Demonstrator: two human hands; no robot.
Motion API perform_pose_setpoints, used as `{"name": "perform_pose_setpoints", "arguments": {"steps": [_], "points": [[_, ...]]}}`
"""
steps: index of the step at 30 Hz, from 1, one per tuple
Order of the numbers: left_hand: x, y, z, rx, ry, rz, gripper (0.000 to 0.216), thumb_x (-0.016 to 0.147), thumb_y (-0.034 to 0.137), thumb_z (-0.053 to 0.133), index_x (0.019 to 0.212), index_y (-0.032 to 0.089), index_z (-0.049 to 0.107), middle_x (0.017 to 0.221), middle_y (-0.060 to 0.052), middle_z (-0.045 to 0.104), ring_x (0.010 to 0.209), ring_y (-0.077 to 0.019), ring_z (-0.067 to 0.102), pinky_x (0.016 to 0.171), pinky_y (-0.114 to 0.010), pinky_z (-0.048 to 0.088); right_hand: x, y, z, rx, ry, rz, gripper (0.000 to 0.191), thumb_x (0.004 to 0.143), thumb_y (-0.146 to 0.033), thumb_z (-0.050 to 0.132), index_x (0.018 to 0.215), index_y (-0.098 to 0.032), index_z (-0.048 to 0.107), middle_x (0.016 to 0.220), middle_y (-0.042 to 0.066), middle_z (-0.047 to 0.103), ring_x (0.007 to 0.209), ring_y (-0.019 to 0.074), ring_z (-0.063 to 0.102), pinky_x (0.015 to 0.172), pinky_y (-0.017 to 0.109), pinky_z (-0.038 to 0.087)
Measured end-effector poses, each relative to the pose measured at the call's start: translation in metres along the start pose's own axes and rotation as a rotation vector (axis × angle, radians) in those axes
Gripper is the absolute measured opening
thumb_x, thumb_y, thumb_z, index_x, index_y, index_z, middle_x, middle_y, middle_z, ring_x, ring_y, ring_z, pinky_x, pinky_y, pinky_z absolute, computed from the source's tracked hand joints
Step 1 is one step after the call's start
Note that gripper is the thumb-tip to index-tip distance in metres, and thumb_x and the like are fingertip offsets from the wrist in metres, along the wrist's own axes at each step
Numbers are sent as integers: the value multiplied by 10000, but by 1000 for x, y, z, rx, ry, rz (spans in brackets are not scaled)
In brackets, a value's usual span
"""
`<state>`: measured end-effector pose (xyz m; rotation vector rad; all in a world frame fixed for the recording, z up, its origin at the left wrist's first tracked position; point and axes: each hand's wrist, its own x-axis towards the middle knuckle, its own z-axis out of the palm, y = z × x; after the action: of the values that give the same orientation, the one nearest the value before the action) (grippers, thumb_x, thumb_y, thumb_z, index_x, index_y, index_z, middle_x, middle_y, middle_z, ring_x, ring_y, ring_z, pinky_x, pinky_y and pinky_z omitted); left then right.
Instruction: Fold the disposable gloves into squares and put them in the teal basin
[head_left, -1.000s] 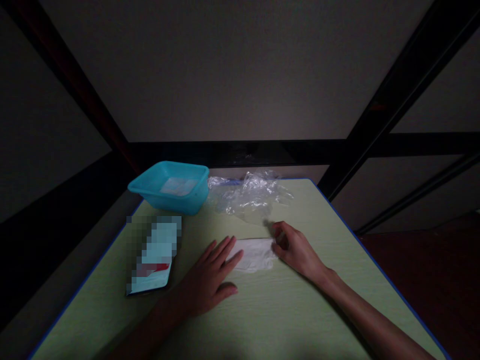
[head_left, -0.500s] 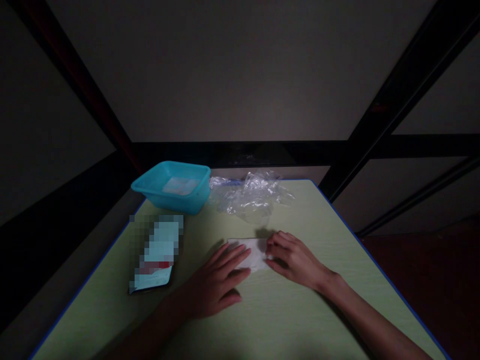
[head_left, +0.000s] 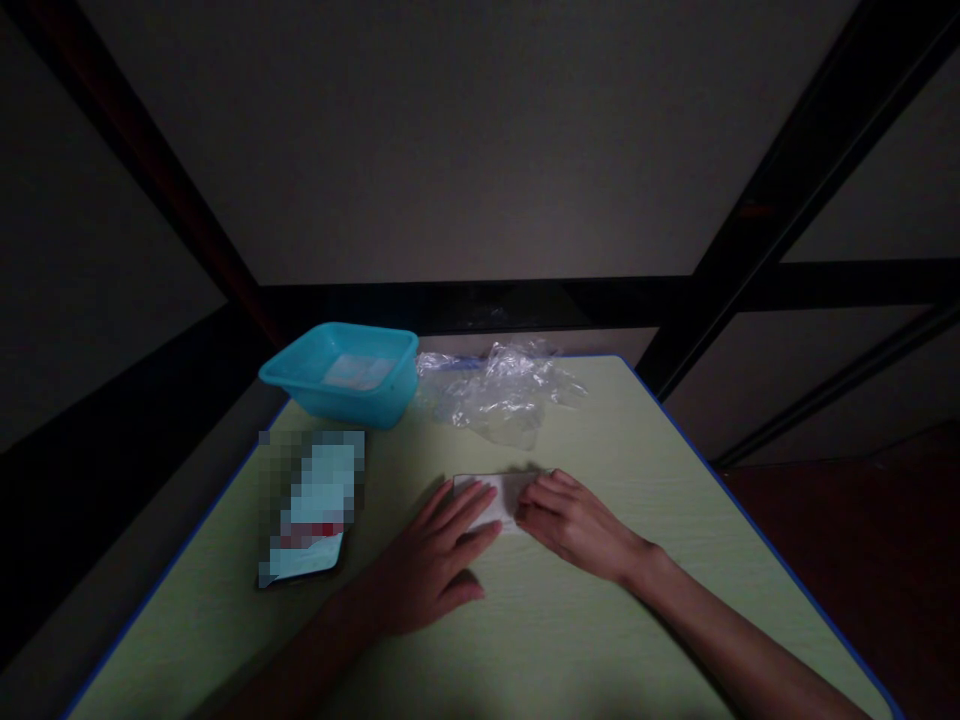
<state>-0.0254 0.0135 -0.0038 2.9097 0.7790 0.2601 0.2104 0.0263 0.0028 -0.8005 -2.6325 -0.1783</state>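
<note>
Teal basin, plastic wrap, phone on table

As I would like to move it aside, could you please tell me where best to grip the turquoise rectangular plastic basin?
Probably the out-turned rim of the turquoise rectangular plastic basin, on its near long side, coming from the front: the lip overhangs tapered walls there, while the crumpled clear plastic bag crowds its right end.

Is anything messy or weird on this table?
Only a little. The clear plastic bag lies crumpled at the far edge of the table, beside the teal tub. The white folded sheet under the left hand and right hand looks flat and tidy.
</note>
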Motion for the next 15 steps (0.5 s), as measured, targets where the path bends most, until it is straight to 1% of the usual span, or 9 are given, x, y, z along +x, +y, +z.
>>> {"name": "perform_pose_setpoints", "arguments": {"steps": [3, 6, 10, 15], "points": [[1, 0, 0, 13, -14, -1, 598, 821, 321, 579, 1350, 175, 342, 1464, -153, 213, 1352, -310, 136, 1057, -550, 180, 3, -2, 1, -73, 43, -116, 224, 904, -150, 447, 746, -163, 604, 684, 14, 588, 662, 151, 497, 617, 300, 328], [1, 0, 0, 24, -14, 0, 604, 829, 318, 567, 1360, 170, 322, 1464, -165, 205, 1353, -313, 123, 1053, -555, 180, 6, -3, 0, -110, 71, -163, 247, 895, -121, 450, 707, -160, 605, 644, 11, 576, 618, 147, 486, 596, 305, 322], [1, -2, 2, 15, 2, 2, 583, 835, 338, 555, 1350, 171, 336, 1464, -155, 212, 1356, -301, 115, 1059, -541, 182, 7, -4, 0, -135, 80, -152, 274, 894, -109, 443, 680, -158, 606, 632, 10, 577, 604, 149, 491, 578, 307, 325], [0, -5, 5, -15, -7, 6, 545, 853, 353, 528, 1335, 169, 356, 1448, -129, 277, 1350, -261, 175, 1079, -486, 179, 6, -3, 2, -143, 59, -102, 263, 902, -141, 449, 686, -160, 599, 648, 5, 586, 634, 150, 501, 583, 303, 322]]}}
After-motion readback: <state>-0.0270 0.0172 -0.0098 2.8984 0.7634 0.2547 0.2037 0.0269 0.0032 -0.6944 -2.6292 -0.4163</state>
